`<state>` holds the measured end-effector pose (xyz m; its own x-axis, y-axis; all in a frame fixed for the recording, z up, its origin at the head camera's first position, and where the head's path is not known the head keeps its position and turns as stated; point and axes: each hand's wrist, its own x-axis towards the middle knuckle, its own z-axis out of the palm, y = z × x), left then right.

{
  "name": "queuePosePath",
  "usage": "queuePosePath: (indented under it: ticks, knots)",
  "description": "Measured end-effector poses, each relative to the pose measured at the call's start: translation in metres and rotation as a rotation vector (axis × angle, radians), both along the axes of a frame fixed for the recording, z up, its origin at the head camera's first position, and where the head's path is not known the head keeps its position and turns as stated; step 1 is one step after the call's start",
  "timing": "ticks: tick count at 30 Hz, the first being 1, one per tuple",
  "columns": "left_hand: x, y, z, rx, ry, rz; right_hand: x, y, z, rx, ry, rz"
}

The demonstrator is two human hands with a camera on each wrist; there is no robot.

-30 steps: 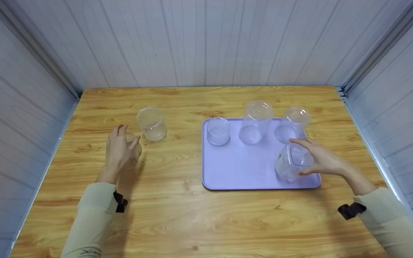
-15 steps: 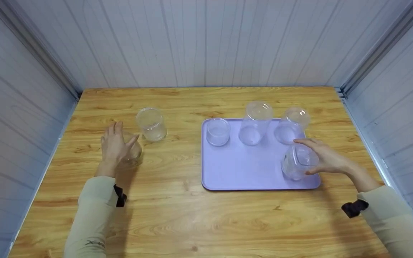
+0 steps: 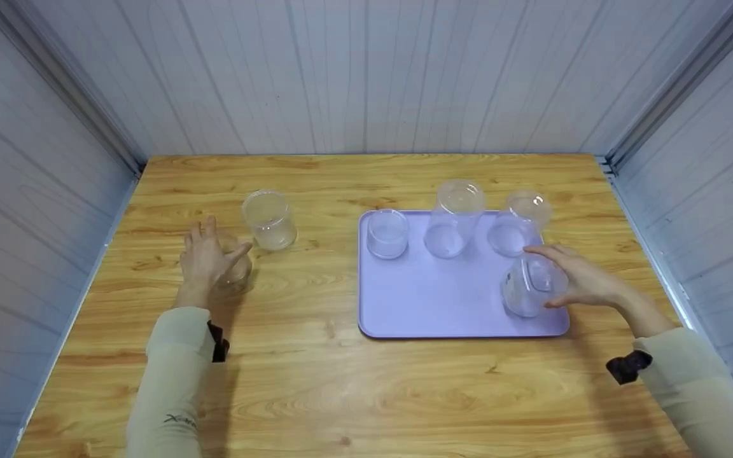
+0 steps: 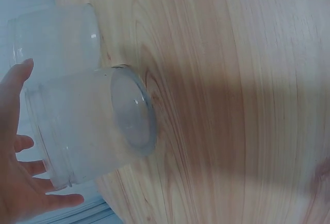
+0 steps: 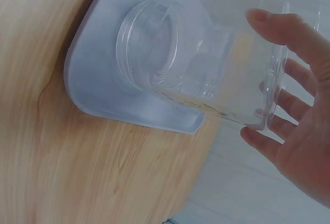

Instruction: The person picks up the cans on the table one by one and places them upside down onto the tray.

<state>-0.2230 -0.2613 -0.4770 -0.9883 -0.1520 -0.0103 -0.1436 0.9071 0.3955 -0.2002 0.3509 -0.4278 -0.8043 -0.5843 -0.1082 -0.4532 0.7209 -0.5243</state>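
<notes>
In the left wrist view a clear jar (image 4: 87, 126) stands upright on the wooden table. My left hand (image 3: 204, 259) is around its rim with fingers spread and straight; contact is hard to make out. Behind it stands a second clear jar (image 3: 269, 221). My right hand (image 3: 579, 280) holds a clear squarish jar (image 5: 206, 54) near its upper end, thumb on one side and fingers on the other. That jar is upside down, its round mouth on the lilac tray (image 3: 430, 318), near the tray's right edge.
Along the tray's far side stand a short clear jar (image 3: 387, 235), a tall clear jar (image 3: 454, 219) and another clear jar (image 3: 518, 222), close to my right hand. White panel walls (image 3: 366, 76) border the wooden table (image 3: 341, 394) at the back and sides.
My right hand and the squarish jar have shifted right on the tray. My left hand has moved slightly left and its fingers have spread; the jar beside it has stayed put.
</notes>
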Motion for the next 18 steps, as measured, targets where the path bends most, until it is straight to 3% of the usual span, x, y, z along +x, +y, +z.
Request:
queuePosePath:
  ticks: [7, 18]
  knots:
    - [-0.0028, -0.0014, -0.0002, 0.015, -0.038, 0.001, -0.0014, 0.0033, -0.0008, 0.008, -0.058, -0.037]
    - [-0.0017, -0.0028, 0.0044, 0.035, -0.084, -0.022, -0.0033, 0.0029, -0.0005, -0.011, -0.067, -0.032]
